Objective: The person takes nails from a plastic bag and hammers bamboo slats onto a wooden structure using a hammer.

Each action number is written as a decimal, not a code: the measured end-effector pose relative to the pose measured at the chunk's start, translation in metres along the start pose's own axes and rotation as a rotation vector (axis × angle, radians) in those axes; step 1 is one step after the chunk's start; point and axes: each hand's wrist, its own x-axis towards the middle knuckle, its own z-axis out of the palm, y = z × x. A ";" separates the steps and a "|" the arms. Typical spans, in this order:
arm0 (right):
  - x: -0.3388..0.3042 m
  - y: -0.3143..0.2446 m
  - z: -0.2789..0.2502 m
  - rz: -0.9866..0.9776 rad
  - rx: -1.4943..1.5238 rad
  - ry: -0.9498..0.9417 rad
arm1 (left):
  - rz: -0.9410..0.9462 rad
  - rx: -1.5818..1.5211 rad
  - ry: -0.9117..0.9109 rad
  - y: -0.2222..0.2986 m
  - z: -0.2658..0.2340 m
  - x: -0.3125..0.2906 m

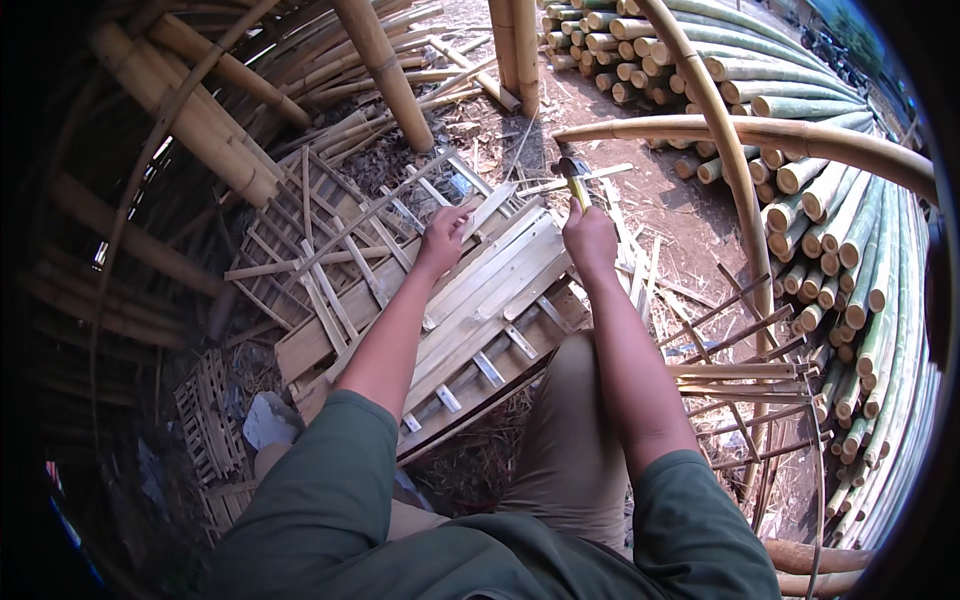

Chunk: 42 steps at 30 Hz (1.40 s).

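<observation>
Evidently the slatted wooden panel (535, 262) sits directly in front of the person, near the knee (575, 375), perhaps so that both hands can reach its far end without stretching. The hands are apart. The right hand (590, 240), at the panel's far right corner, is wrapped around the handle of a hammer (576, 182), whose head points away from the person beyond that corner; the grip seems chosen to leave the head free. The left hand (443, 243) is at the panel's far left side, its fingers bent beside a pale slat (490, 208), possibly to steady it. Short light strips (489, 370) jut out along the panel's near edge, apparently as cross-supports under the slats. Left of the panel lies a loose lattice of thin strips (340, 235); well to its right, bamboo poles (850, 235) are stacked lengthwise, cut ends facing it, probably to keep the pile compact. Whether the left fingers pinch the slat or a small piece cannot be told. The hammer's striking face is unclear, the panel's underside is mostly hidden, and deep shadow blurs what lies farther left of it.
</observation>
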 end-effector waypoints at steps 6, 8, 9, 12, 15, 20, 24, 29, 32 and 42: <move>0.005 0.003 0.005 -0.008 0.042 0.005 | 0.160 0.081 0.042 -0.003 -0.002 0.000; 0.005 0.005 0.006 -0.004 0.034 -0.006 | 0.052 0.037 0.032 -0.002 0.000 0.000; 0.005 0.005 0.006 -0.003 0.031 -0.007 | 0.050 0.035 0.032 -0.003 0.000 0.000; 0.006 0.005 0.008 -0.007 0.014 -0.019 | 0.071 0.052 0.064 -0.004 0.002 0.002; 0.004 0.002 0.007 -0.020 0.009 -0.027 | 0.063 0.079 0.079 -0.010 0.002 0.002; 0.004 0.002 0.007 -0.017 0.011 -0.046 | 0.066 0.091 0.131 -0.017 0.007 0.005; 0.007 0.006 0.008 -0.030 0.009 -0.039 | 0.068 0.068 0.141 -0.020 0.009 0.005; 0.006 0.003 0.005 -0.017 0.024 -0.015 | 0.093 0.158 0.166 -0.019 0.007 0.003; 0.009 0.008 0.003 -0.001 0.047 -0.013 | 0.063 0.053 0.208 -0.011 0.009 0.002; 0.011 0.007 -0.009 0.038 0.021 -0.068 | -0.012 0.130 0.148 -0.011 0.008 0.005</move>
